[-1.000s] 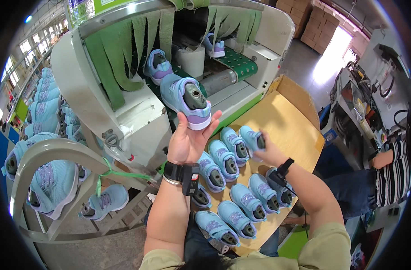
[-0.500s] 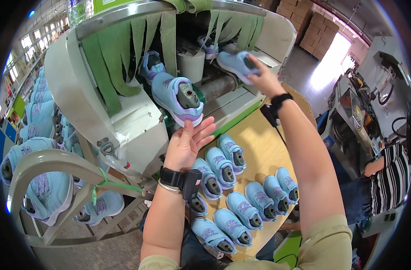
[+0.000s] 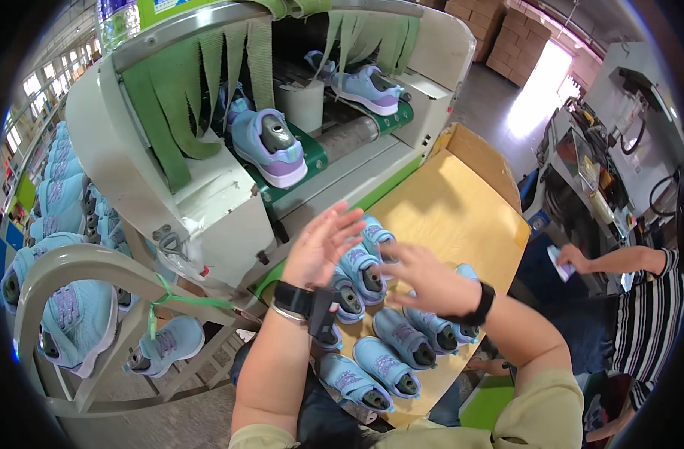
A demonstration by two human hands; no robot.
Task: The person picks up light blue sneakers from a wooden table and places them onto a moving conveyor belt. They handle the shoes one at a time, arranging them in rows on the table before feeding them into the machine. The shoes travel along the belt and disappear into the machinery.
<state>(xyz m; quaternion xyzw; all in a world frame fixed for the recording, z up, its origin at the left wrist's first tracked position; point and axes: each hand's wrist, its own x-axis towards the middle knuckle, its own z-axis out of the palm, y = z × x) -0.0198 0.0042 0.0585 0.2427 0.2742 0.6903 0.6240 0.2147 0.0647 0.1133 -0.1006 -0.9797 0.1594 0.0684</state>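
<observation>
The scene was bright, with a patch of floor (image 3: 535, 93) at upper right washed out to white glare and more light showing at the windows (image 3: 33, 84) on the far left. The mouth of the white machine (image 3: 229, 224) sank into darkness. Soft shadows lay across the bench (image 3: 469, 198). Blur softened the right hand (image 3: 424, 277), while the near shoes (image 3: 383, 364) looked crisp. Fisheye distortion bent straight edges toward a black, blue-fringed rim.
</observation>
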